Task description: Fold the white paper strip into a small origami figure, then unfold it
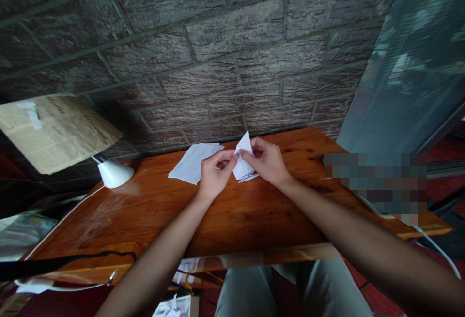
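Between my two hands, above the wooden table (152, 215), is a folded piece of white paper (243, 168) with a pointed top. My left hand (217, 171) pinches its left edge between thumb and fingers. From the other side my right hand (268, 159) grips it, the thumb lying across the front and the fingers partly hidden behind. Dark lines show near the paper's lower edge. Just left of my left hand lies a stack of white paper sheets (189, 163) with faint writing; my hand covers part of its right side.
A lamp with a printed paper shade (58, 128) and white base (115, 173) stands at the table's left. A brick wall (218, 75) rises behind. A blurred-out patch (381, 181) covers the right end. Below the front edge, a box (174, 306) holds folded white paper.
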`<state>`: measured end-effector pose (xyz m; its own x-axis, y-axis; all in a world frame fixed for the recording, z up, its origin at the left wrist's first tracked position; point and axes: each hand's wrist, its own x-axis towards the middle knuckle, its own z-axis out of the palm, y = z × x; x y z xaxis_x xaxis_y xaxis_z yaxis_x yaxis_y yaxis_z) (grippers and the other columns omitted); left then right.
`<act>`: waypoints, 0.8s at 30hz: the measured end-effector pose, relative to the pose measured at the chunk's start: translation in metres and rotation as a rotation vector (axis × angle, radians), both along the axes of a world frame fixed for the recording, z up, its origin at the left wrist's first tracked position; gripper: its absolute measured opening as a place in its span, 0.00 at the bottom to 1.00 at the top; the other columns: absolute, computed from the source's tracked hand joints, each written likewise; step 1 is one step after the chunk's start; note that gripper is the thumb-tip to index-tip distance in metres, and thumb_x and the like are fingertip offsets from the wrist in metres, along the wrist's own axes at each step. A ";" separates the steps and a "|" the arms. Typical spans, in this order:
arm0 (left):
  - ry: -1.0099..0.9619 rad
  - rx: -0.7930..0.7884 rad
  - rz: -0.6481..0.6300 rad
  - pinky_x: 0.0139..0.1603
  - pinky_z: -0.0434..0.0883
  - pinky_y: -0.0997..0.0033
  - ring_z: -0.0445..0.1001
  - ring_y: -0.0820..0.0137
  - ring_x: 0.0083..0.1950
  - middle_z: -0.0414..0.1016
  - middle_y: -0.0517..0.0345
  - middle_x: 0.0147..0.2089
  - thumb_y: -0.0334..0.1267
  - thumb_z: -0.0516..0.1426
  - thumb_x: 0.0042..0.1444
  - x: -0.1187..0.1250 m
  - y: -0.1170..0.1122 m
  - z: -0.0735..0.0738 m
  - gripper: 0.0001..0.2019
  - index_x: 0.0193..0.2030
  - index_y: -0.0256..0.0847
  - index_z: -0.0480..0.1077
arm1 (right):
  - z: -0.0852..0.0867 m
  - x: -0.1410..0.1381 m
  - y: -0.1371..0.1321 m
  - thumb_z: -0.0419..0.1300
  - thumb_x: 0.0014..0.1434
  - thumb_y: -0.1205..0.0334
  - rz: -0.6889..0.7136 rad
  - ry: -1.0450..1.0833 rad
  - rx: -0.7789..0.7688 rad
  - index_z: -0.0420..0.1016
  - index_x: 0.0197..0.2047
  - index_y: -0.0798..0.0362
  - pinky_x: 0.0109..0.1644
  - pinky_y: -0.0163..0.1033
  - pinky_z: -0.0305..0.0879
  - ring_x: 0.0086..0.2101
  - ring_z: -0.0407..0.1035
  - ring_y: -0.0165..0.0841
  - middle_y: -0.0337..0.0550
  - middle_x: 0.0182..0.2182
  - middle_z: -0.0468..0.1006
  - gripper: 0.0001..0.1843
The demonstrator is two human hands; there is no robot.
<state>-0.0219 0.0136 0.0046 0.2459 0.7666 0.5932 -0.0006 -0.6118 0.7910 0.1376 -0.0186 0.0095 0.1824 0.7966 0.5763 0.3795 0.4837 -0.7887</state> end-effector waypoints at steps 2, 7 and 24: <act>0.039 0.036 0.035 0.39 0.76 0.69 0.80 0.67 0.38 0.83 0.53 0.38 0.44 0.63 0.56 0.000 -0.003 -0.001 0.10 0.40 0.40 0.79 | 0.000 0.000 -0.001 0.63 0.56 0.54 -0.035 -0.032 0.005 0.74 0.33 0.51 0.35 0.37 0.65 0.29 0.69 0.32 0.39 0.29 0.78 0.09; 0.058 0.094 0.092 0.38 0.75 0.70 0.80 0.67 0.37 0.83 0.54 0.37 0.43 0.62 0.57 0.001 -0.004 -0.001 0.09 0.37 0.41 0.79 | 0.004 -0.001 -0.004 0.66 0.54 0.56 -0.200 -0.173 0.126 0.74 0.29 0.50 0.41 0.40 0.65 0.35 0.69 0.36 0.42 0.31 0.74 0.08; 0.076 0.099 0.094 0.41 0.76 0.67 0.80 0.67 0.36 0.83 0.55 0.37 0.37 0.62 0.55 0.006 -0.007 -0.006 0.05 0.34 0.40 0.79 | -0.002 -0.008 0.002 0.62 0.53 0.54 0.006 0.125 -0.002 0.66 0.26 0.50 0.30 0.36 0.61 0.25 0.64 0.30 0.36 0.23 0.70 0.12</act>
